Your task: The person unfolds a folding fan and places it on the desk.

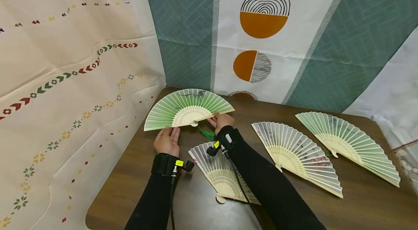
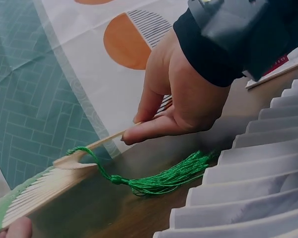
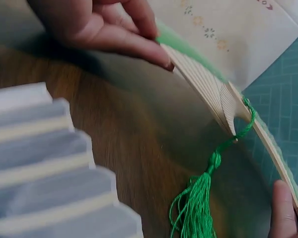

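Note:
An opened green folding fan (image 1: 187, 108), with a dark painted pattern, is held up at the far left of the table. My left hand (image 1: 167, 141) pinches its left end stick between thumb and fingers, as the right wrist view also shows. The right end stick is pinched by my right hand (image 1: 223, 121). From the fan's pivot hangs a green tassel (image 3: 196, 198), which dangles between the two hands. Beneath my right forearm lies a spread grey-white fan (image 1: 222, 172), partly covered by the sleeve.
To the right, another spread grey-white fan (image 1: 297, 153) and a pale green fan (image 1: 351, 141) lie open on the brown table (image 1: 130, 193). Patterned cloths (image 1: 186, 23) hang behind the table and along its left side. Cables run down along both sleeves.

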The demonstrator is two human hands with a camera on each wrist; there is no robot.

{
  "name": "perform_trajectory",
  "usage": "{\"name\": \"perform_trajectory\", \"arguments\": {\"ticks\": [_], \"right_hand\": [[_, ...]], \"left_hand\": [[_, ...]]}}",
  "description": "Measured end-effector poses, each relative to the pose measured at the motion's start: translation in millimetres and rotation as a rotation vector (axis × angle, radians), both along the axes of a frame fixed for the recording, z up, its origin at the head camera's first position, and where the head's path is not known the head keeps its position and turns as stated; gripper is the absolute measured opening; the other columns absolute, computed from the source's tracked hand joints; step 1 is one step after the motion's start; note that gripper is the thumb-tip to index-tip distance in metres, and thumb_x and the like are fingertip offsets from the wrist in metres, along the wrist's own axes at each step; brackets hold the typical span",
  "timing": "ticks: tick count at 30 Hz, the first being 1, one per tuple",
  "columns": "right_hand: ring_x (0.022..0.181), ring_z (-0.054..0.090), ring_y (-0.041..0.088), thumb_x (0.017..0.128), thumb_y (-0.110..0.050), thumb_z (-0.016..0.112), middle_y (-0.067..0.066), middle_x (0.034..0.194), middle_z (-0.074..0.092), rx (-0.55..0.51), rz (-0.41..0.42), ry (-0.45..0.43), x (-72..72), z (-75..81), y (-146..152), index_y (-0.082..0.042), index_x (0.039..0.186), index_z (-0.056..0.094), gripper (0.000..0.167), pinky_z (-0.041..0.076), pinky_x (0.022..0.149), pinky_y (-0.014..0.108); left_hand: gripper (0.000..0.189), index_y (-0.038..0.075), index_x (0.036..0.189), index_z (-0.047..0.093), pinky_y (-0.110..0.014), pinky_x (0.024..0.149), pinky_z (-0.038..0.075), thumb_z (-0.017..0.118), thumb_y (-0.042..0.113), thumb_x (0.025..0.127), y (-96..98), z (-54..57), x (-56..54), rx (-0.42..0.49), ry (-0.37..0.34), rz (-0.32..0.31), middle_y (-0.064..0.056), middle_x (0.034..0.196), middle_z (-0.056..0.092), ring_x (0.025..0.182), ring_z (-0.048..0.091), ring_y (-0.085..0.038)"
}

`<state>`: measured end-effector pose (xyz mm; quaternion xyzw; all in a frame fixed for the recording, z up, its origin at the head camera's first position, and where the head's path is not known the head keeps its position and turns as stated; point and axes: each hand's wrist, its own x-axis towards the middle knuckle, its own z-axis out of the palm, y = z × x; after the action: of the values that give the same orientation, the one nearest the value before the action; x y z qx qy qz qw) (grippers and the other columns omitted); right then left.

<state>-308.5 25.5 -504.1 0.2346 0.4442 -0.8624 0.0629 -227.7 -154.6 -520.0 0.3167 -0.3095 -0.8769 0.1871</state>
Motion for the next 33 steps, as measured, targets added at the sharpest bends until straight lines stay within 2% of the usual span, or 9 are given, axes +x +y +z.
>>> {"name": "perform_trajectory", "arguments": {"ticks": [5, 9, 11, 14, 17, 21, 26, 29, 33], "right_hand": [[0.077, 0.073, 0.014, 0.113, 0.005, 0.063, 0.018, 0.119, 0.066, 0.056, 0.041, -0.005, -2.6, -2.5, 0.9, 0.011, 0.159, 0.053, 0.047, 0.073, 0.086, 0.029], [0.075, 0.078, 0.014, 0.112, 0.004, 0.066, 0.017, 0.114, 0.071, 0.124, 0.047, -0.032, -7.2, -4.9, -1.5, 0.012, 0.153, 0.059, 0.043, 0.073, 0.086, 0.028], [0.081, 0.085, 0.021, 0.111, 0.002, 0.069, 0.016, 0.109, 0.074, 0.163, 0.049, -0.05, -10.4, -4.8, -2.3, 0.012, 0.149, 0.063, 0.04, 0.073, 0.084, 0.028], [0.107, 0.087, 0.033, 0.111, 0.001, 0.07, 0.022, 0.122, 0.076, 0.193, 0.058, -0.068, -15.1, -3.9, -1.6, 0.012, 0.149, 0.063, 0.041, 0.073, 0.092, 0.031], [0.118, 0.083, 0.036, 0.11, 0.003, 0.07, 0.024, 0.127, 0.075, 0.209, 0.055, -0.086, -20.7, -6.2, -2.9, 0.012, 0.149, 0.062, 0.041, 0.073, 0.091, 0.031], [0.11, 0.086, 0.031, 0.11, 0.001, 0.071, 0.023, 0.128, 0.075, 0.236, 0.077, -0.101, -23.3, -7.3, -2.8, 0.01, 0.147, 0.064, 0.039, 0.073, 0.09, 0.031], [0.137, 0.075, 0.042, 0.113, -0.003, 0.068, 0.032, 0.154, 0.066, 0.17, 0.139, -0.062, -17.0, 0.5, 4.0, 0.011, 0.158, 0.055, 0.049, 0.066, 0.113, 0.042], [0.148, 0.066, 0.046, 0.114, -0.006, 0.065, 0.033, 0.161, 0.06, 0.131, 0.157, -0.053, -13.7, 5.0, 9.2, 0.01, 0.166, 0.043, 0.059, 0.061, 0.12, 0.047], [0.151, 0.063, 0.047, 0.116, -0.01, 0.063, 0.035, 0.165, 0.055, 0.146, 0.17, -0.062, -11.1, 8.5, 14.8, 0.007, 0.172, 0.034, 0.066, 0.06, 0.123, 0.05]], "left_hand": [[0.04, -0.003, 0.158, 0.05, -0.043, 0.123, 0.058, 0.052, 0.012, 0.121, -3.4, 0.3, 3.2, -0.04, -0.052, -0.07, -0.012, 0.132, 0.053, 0.135, 0.071, -0.031], [0.053, -0.003, 0.172, 0.038, -0.045, 0.125, 0.055, 0.047, 0.013, 0.122, -7.5, 2.7, 6.5, -0.05, -0.089, -0.148, -0.021, 0.153, 0.05, 0.151, 0.064, -0.035], [0.055, 0.0, 0.176, 0.032, -0.045, 0.127, 0.053, 0.043, 0.015, 0.123, -9.8, 4.4, 7.6, -0.042, -0.095, -0.19, -0.026, 0.17, 0.042, 0.158, 0.057, -0.038], [0.059, 0.004, 0.18, 0.025, -0.045, 0.131, 0.05, 0.04, 0.018, 0.124, -12.4, 5.7, 8.0, -0.009, -0.092, -0.23, -0.023, 0.184, 0.03, 0.164, 0.051, -0.038], [0.061, 0.006, 0.181, 0.019, -0.045, 0.133, 0.049, 0.037, 0.022, 0.125, -14.2, 5.8, 8.7, 0.036, -0.085, -0.239, -0.02, 0.188, 0.026, 0.167, 0.048, -0.036], [0.06, 0.003, 0.176, 0.016, -0.047, 0.135, 0.048, 0.032, 0.025, 0.123, -15.1, 4.8, 11.3, 0.082, -0.07, -0.228, -0.02, 0.189, 0.024, 0.169, 0.045, -0.036], [0.035, 0.002, 0.149, 0.038, -0.047, 0.132, 0.05, 0.032, 0.021, 0.121, -16.3, 2.1, 13.8, 0.088, -0.066, -0.19, -0.027, 0.181, 0.034, 0.164, 0.05, -0.039], [0.022, 0.004, 0.135, 0.042, -0.044, 0.13, 0.051, 0.034, 0.017, 0.12, -17.0, 1.1, 13.8, 0.097, -0.056, -0.165, -0.027, 0.172, 0.041, 0.162, 0.053, -0.04], [0.034, 0.0, 0.149, 0.038, -0.041, 0.13, 0.052, 0.035, 0.015, 0.12, -16.9, 0.5, 14.6, 0.089, -0.055, -0.152, -0.027, 0.168, 0.042, 0.162, 0.052, -0.04]]}}
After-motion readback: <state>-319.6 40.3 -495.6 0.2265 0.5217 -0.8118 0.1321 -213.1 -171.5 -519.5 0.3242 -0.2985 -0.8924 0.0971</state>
